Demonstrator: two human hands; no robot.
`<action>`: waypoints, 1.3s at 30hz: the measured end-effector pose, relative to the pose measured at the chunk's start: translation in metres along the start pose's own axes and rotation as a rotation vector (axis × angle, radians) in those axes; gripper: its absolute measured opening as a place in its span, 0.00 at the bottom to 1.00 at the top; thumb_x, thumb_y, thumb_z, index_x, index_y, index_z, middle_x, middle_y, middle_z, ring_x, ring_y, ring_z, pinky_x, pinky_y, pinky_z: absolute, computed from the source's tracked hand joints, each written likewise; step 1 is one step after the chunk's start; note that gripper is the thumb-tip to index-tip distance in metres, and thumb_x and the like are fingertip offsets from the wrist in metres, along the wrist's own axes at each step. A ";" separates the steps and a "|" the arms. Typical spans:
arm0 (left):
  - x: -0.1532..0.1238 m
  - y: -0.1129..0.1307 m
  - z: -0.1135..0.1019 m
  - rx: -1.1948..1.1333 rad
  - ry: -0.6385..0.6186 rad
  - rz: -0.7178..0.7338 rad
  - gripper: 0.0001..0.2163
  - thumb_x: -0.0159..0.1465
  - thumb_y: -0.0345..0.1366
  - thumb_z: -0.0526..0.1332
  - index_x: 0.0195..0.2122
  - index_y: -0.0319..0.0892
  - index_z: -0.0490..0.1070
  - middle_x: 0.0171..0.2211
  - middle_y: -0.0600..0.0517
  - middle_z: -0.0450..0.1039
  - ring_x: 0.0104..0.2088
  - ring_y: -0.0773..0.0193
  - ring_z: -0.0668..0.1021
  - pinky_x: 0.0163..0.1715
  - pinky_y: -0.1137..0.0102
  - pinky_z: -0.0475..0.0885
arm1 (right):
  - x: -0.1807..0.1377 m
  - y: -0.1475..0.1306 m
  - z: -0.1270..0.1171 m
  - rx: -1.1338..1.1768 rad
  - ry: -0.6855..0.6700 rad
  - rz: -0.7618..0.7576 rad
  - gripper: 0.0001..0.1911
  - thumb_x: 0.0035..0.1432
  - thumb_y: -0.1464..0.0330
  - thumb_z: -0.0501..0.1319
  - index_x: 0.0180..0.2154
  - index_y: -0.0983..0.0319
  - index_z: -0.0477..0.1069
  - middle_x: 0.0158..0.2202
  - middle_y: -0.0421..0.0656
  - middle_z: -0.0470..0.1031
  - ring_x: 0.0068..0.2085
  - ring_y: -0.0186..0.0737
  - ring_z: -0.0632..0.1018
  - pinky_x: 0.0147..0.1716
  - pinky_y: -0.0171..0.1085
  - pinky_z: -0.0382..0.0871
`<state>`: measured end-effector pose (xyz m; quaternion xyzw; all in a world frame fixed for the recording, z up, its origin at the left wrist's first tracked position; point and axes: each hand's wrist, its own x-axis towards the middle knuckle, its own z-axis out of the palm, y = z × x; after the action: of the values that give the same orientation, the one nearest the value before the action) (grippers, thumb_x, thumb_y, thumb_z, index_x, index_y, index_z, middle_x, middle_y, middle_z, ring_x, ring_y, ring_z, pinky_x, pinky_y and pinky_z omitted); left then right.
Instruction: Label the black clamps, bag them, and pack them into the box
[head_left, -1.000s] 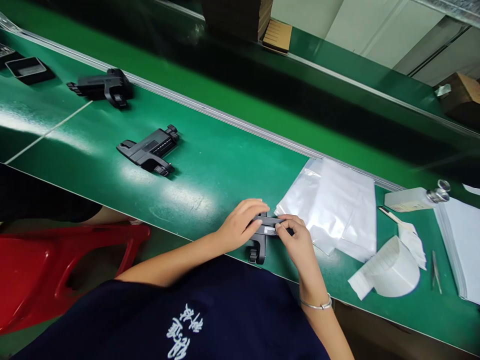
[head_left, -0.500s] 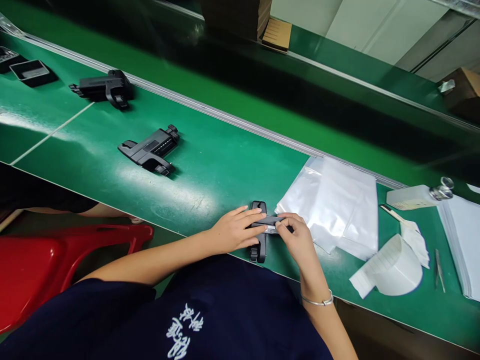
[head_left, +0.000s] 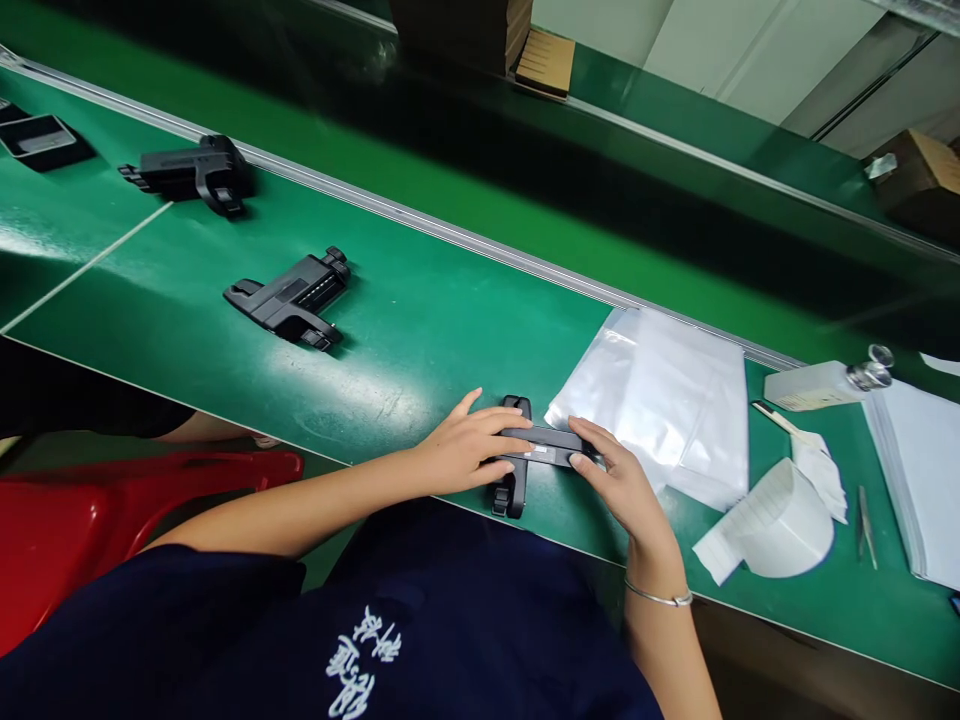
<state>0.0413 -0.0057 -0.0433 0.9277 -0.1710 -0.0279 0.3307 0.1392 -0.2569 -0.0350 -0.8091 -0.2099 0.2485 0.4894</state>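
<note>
A black plastic bracket part point(head_left: 534, 452) with a small white label lies on the green belt point(head_left: 420, 330) near its front edge. My left hand point(head_left: 466, 448) rests on its left end, fingers stretched out flat over it. My right hand point(head_left: 621, 482) touches its right end with the fingertips, fingers loosely extended along the part. Neither hand lifts it off the belt.
Two more black bracket parts point(head_left: 291, 295) point(head_left: 191, 172) lie further left on the belt, with a black tray point(head_left: 41, 140) beyond. Clear plastic bags point(head_left: 660, 400) lie right of my hands. A label roll point(head_left: 780, 520), a bottle point(head_left: 825, 380), tweezers point(head_left: 866, 520) and white sheets point(head_left: 919, 480) sit at right. A red stool point(head_left: 112, 520) stands at left.
My left fingers have flattened out over the part. My right hand has gone from a pinch at the label to loosely extended fingers at the part's right end.
</note>
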 end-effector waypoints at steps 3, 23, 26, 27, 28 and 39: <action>0.007 0.001 -0.006 -0.023 -0.022 -0.005 0.15 0.64 0.33 0.59 0.50 0.55 0.75 0.56 0.51 0.72 0.60 0.50 0.70 0.64 0.36 0.38 | 0.000 0.003 0.001 -0.030 -0.016 -0.017 0.21 0.60 0.58 0.64 0.55 0.50 0.73 0.61 0.42 0.70 0.65 0.48 0.65 0.66 0.52 0.54; -0.021 -0.003 -0.004 0.335 0.173 0.165 0.14 0.68 0.38 0.56 0.53 0.51 0.74 0.51 0.48 0.76 0.55 0.53 0.73 0.65 0.44 0.49 | -0.003 0.010 0.008 -0.135 0.011 -0.129 0.22 0.64 0.58 0.59 0.58 0.52 0.69 0.60 0.45 0.69 0.63 0.49 0.67 0.64 0.54 0.59; -0.017 -0.014 -0.012 0.230 0.317 -0.006 0.18 0.69 0.38 0.52 0.58 0.46 0.69 0.53 0.45 0.74 0.54 0.55 0.73 0.63 0.48 0.57 | -0.005 0.007 0.012 -0.290 -0.011 -0.244 0.30 0.64 0.58 0.60 0.65 0.52 0.58 0.62 0.48 0.66 0.63 0.52 0.67 0.62 0.57 0.61; -0.012 -0.018 -0.015 0.185 0.385 -0.075 0.18 0.70 0.38 0.50 0.58 0.44 0.68 0.53 0.44 0.74 0.54 0.55 0.74 0.61 0.52 0.62 | -0.006 0.005 0.015 -0.355 -0.016 -0.297 0.32 0.64 0.59 0.60 0.66 0.52 0.55 0.62 0.49 0.66 0.62 0.53 0.68 0.61 0.59 0.62; -0.006 -0.022 -0.019 0.140 0.442 -0.133 0.18 0.70 0.38 0.50 0.57 0.42 0.69 0.52 0.44 0.73 0.53 0.56 0.74 0.58 0.55 0.67 | -0.007 0.004 0.019 -0.414 -0.014 -0.351 0.33 0.64 0.60 0.60 0.67 0.53 0.53 0.60 0.51 0.68 0.60 0.54 0.69 0.60 0.61 0.63; 0.089 -0.009 0.011 0.168 0.134 0.059 0.12 0.66 0.32 0.54 0.47 0.41 0.74 0.45 0.46 0.77 0.48 0.56 0.77 0.50 0.62 0.72 | -0.084 -0.018 -0.014 -0.621 0.635 -0.675 0.40 0.60 0.74 0.64 0.67 0.57 0.47 0.49 0.50 0.74 0.50 0.47 0.77 0.62 0.63 0.56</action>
<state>0.1265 -0.0353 -0.0520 0.9465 -0.1774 0.0582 0.2632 0.0801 -0.3075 0.0031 -0.8383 -0.3630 -0.2516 0.3195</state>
